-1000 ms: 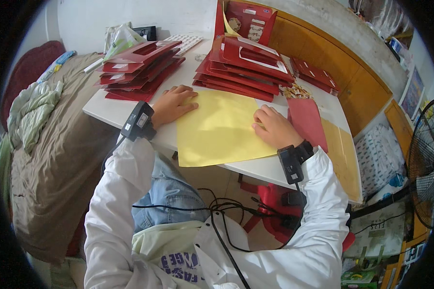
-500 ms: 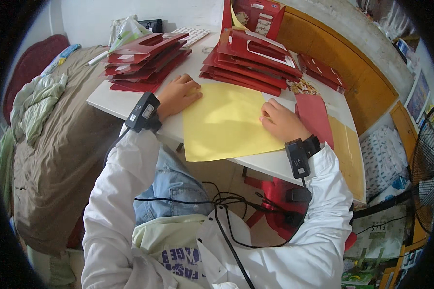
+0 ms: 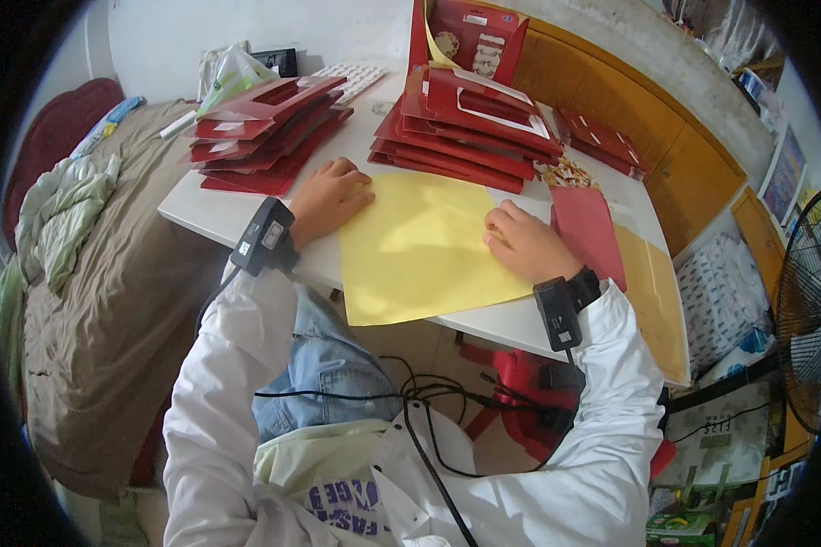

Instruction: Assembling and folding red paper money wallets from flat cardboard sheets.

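Little has moved since the earlier frames: both hands stay planted on the yellow sheet [image 3: 420, 246], and only the head view has drifted slightly, so the sheet sits a touch lower and more to the centre of the picture. That yellow sheet lies flat on the white table [image 3: 205, 214], its near edge hanging just over the table's front rim above the person's lap. At its left edge the left hand [image 3: 330, 196] rests palm down with fingers loosely spread, pressing paper to tabletop. On the right side of the sheet the right hand [image 3: 524, 242] has its fingers curled and bearing down; whether it pinches an edge or only presses, I cannot tell. Each wrist carries a black strapped device. Just beyond the sheet stand two stacks of red folded card pieces: one stack [image 3: 260, 137] to the left behind the left hand, a taller stack [image 3: 470, 128] straight ahead, with an upright red box [image 3: 470, 36] behind it. Beside the right hand, a single red envelope [image 3: 588, 232] lies on a tan sheet [image 3: 652, 301]. Judging from this, the work looks early for this sheet: it is laid out and held down, still unfolded and uncreased, while the red stacks suggest many pieces already handled or waiting.
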The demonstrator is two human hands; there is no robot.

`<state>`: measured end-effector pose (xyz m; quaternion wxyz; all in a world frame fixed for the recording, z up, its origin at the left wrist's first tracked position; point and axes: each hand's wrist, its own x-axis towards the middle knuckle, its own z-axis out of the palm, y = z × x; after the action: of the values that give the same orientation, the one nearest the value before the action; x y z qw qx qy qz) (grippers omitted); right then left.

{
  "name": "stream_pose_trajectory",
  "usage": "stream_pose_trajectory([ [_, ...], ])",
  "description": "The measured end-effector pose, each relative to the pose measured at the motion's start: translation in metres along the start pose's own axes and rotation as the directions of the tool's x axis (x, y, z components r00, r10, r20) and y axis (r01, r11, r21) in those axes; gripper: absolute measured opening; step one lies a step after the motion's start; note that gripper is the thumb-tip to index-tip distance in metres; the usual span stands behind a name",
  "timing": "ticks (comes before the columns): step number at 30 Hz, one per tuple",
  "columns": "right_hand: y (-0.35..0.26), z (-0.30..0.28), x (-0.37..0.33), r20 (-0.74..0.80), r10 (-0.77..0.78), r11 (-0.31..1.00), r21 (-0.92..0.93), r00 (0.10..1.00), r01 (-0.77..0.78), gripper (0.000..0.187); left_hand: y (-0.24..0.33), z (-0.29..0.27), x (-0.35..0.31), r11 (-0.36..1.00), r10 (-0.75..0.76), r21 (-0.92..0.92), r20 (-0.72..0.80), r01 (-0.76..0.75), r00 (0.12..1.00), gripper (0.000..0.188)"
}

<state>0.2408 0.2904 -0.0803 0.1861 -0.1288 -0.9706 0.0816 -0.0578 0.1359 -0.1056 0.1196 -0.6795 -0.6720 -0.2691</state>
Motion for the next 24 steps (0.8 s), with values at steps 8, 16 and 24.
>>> stream_pose_trajectory([
  [8, -0.0023, -0.0018, -0.001, -0.019, -0.014, 1.0, 0.009, 1.0, 0.015, 0.019, 0.0035, -0.002, -0.0012, 1.0, -0.017, -0.019, 0.007, 0.017, 1.0, 0.031],
  [16, -0.0001, -0.0021, 0.0, 0.011, 0.022, 0.997, 0.067, 1.0, -0.023, 0.018, 0.0013, -0.0006, -0.0012, 1.0, -0.012, -0.002, 0.009, 0.012, 1.0, 0.03],
  [24, 0.0012, 0.0011, -0.0001, -0.008, -0.003, 1.0, 0.027, 1.0, 0.003, 0.019, 0.0024, -0.0005, -0.0019, 0.999, -0.009, -0.034, -0.01, 0.009, 1.0, 0.03],
])
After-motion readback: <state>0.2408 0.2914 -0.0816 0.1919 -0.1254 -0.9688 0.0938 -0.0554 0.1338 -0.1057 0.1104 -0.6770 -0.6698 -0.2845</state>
